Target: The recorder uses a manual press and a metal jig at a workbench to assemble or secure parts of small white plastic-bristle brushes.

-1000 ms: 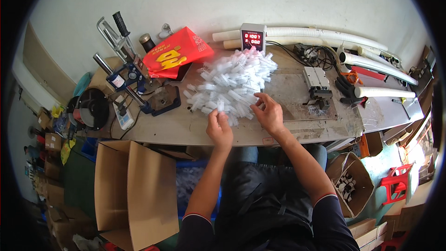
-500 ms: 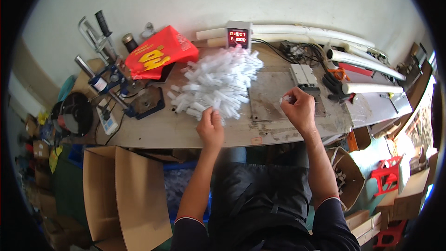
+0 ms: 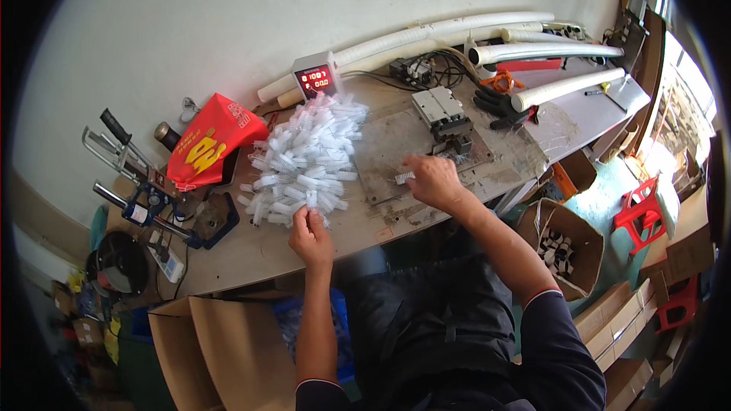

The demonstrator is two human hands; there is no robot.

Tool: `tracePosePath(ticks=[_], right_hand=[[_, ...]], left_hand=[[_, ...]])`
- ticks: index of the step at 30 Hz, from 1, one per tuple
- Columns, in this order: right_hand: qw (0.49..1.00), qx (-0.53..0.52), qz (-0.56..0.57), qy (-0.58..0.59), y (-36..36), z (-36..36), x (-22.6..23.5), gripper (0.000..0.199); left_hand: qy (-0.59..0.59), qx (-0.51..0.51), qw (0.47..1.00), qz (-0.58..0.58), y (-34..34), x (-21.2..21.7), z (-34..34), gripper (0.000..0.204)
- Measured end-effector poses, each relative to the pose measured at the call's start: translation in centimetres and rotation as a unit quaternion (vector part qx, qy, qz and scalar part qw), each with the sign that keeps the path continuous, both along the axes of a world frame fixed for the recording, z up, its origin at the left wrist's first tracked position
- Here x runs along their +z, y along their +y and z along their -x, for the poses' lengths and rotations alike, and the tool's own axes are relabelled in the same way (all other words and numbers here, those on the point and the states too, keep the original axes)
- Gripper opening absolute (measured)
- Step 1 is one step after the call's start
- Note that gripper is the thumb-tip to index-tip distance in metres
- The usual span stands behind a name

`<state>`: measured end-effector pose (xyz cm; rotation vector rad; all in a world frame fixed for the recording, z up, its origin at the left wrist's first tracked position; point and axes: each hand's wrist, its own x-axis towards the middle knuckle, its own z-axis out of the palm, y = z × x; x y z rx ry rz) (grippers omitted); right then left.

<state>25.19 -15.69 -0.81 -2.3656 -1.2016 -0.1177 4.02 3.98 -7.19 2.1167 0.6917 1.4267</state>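
Clear ridged piece (image 3: 403,178) partly hidden by right hand (image 3: 435,182), cardboard box (image 3: 244,350) cut off below

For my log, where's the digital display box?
In the head view, the display box stands left of centre, behind the pile of clear plastic pieces, near white pipes.

- We see a workbench (image 3: 352,233) bearing a pile of clear plastic pieces (image 3: 308,156).
- Behind the pile, we see a display box (image 3: 316,78).
- Left of the pile, we see a blue-framed stand (image 3: 223,221) and a power strip (image 3: 170,265).
- Right of the pile, we see a metal plate (image 3: 375,158) and, farther off, dark gloves (image 3: 499,106).
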Motion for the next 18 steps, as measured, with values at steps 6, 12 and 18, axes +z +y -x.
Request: tracePosePath(ticks=[6, 12, 18], right_hand=[[0.998, 0.023, 0.022, -0.054, -2.7, -2.4, -2.4, 0.011], [0.997, 0.017, 0.016, -0.068, -2.6, -2.0, -2.3, 0.013], [0.998, -0.049, -0.029, -0.035, -6.3, -1.8, -2.8, 0.013]], left_hand=[[0.021, -0.014, 1.000, 0.003, -0.1, 0.7, -0.5, 0.015], [0.029, -0.012, 0.999, 0.030, -0.5, 0.6, -0.7, 0.016], [0.049, -0.012, 0.999, 0.007, -0.5, 0.3, -0.6, 0.021]])
